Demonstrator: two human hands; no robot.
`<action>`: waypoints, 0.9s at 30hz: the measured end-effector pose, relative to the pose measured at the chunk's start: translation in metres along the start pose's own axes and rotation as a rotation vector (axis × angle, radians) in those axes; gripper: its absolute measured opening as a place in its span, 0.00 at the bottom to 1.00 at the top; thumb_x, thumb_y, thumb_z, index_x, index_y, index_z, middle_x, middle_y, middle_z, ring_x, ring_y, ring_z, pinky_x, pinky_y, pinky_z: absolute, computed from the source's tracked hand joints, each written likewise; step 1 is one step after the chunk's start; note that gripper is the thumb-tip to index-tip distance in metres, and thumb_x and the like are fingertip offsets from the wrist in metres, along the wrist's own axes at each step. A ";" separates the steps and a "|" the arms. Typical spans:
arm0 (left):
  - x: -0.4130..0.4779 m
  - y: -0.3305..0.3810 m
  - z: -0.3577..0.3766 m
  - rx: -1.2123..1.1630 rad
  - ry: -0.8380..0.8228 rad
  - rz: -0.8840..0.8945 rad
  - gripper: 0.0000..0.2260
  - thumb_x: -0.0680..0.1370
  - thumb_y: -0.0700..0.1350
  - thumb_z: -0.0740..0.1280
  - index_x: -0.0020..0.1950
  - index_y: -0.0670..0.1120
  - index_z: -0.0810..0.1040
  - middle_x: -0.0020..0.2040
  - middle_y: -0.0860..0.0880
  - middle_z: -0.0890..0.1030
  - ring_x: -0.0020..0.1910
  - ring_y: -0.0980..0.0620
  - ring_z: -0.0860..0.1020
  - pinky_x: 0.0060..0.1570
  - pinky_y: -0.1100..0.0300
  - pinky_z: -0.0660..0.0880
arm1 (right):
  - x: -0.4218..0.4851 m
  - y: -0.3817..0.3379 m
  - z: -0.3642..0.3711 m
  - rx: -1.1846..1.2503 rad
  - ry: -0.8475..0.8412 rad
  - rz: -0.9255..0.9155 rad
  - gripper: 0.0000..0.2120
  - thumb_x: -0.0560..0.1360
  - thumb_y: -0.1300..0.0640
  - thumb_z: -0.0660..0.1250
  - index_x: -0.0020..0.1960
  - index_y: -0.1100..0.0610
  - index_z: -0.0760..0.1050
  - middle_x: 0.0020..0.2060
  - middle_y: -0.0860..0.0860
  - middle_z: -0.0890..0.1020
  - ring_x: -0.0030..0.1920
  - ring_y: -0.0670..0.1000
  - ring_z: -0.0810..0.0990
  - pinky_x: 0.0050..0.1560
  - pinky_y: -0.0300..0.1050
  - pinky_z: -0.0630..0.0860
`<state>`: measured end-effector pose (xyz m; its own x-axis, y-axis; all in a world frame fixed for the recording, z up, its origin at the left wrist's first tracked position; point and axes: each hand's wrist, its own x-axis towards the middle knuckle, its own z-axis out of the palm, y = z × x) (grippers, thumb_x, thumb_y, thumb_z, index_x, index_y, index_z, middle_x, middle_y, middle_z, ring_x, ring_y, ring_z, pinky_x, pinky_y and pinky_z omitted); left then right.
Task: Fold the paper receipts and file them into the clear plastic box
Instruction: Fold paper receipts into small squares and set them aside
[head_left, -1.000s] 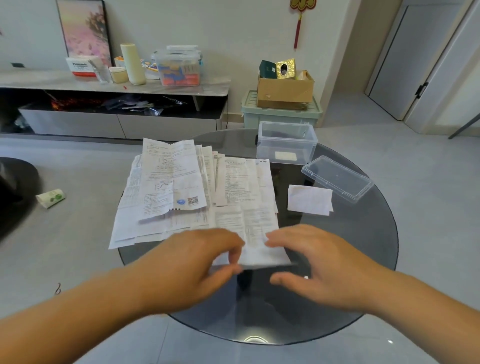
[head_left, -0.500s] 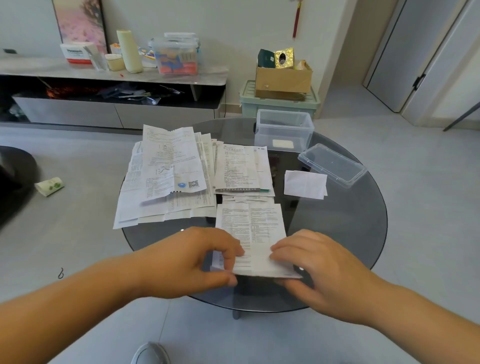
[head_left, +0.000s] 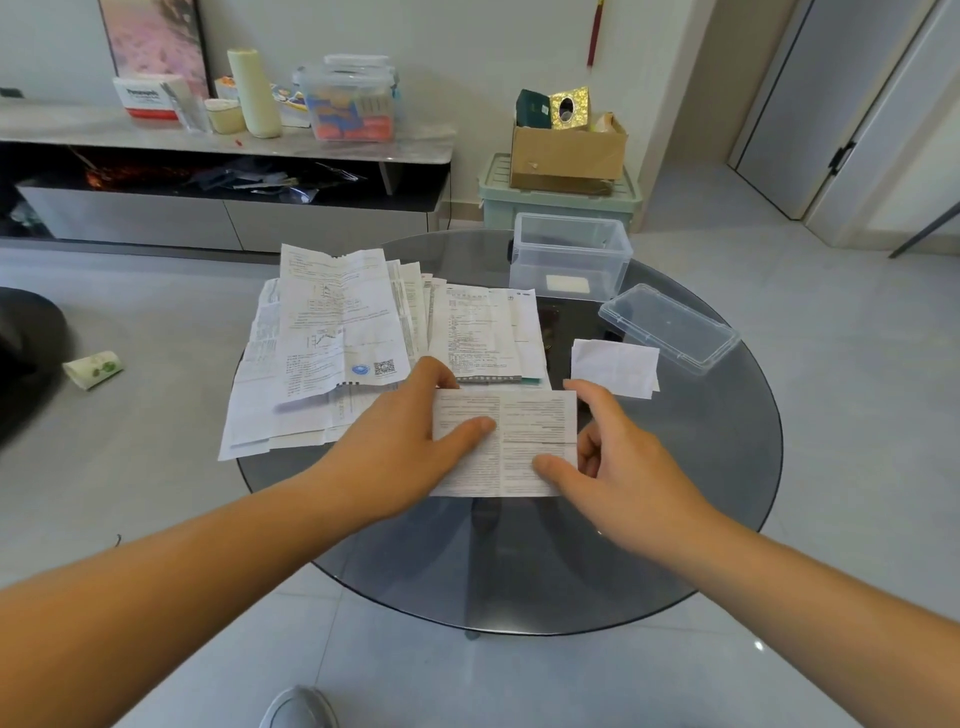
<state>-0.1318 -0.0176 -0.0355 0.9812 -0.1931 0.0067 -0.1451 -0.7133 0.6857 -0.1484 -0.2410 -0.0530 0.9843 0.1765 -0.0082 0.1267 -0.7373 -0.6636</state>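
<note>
Pinching the receipt (head_left: 524, 441) from both sides, thumbs lying on its printed face, the left hand (head_left: 410, 441) and right hand (head_left: 623, 467) are holding it just toward 6 o'clock from the middle of the round glass table (head_left: 701, 441).

The left index finger is reaching to the receipt's far-left corner, and the right fingers are curling round its right edge. A pile of loose receipts (head_left: 332, 332) is lying spread at 10 o'clock. The clear plastic box (head_left: 524, 260) is standing at 12 o'clock with one small white slip (head_left: 566, 285) inside. Its lid (head_left: 670, 327) is lying at 2 o'clock, with a folded white paper (head_left: 615, 366) just beside it. Beyond the table, a low cabinet (head_left: 208, 140) is running along the wall at 11 o'clock, and a cardboard box (head_left: 566, 150) is sitting on a green bin (head_left: 561, 202) at 12.
</note>
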 end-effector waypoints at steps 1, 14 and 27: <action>0.001 0.000 0.000 0.029 0.000 0.007 0.17 0.78 0.59 0.68 0.60 0.56 0.65 0.59 0.58 0.77 0.50 0.56 0.80 0.41 0.67 0.79 | 0.001 -0.001 0.000 0.013 0.007 0.009 0.29 0.78 0.46 0.68 0.73 0.39 0.57 0.42 0.38 0.77 0.40 0.42 0.79 0.38 0.34 0.75; -0.003 -0.012 0.024 0.499 -0.020 0.100 0.35 0.70 0.76 0.54 0.73 0.61 0.60 0.68 0.51 0.57 0.68 0.49 0.60 0.69 0.52 0.62 | 0.001 -0.006 0.016 -0.411 0.098 0.015 0.36 0.72 0.28 0.61 0.74 0.42 0.57 0.55 0.44 0.74 0.58 0.50 0.71 0.59 0.49 0.65; -0.016 -0.022 0.009 0.660 -0.200 0.103 0.36 0.66 0.72 0.37 0.73 0.66 0.56 0.75 0.52 0.52 0.73 0.48 0.52 0.73 0.48 0.55 | -0.011 0.013 -0.006 -0.419 -0.019 0.051 0.32 0.74 0.30 0.61 0.75 0.35 0.57 0.53 0.43 0.65 0.58 0.47 0.62 0.56 0.44 0.57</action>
<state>-0.1452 -0.0052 -0.0571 0.9249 -0.3573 -0.1300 -0.3459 -0.9327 0.1023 -0.1571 -0.2562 -0.0574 0.9887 0.1415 -0.0496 0.1204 -0.9463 -0.3000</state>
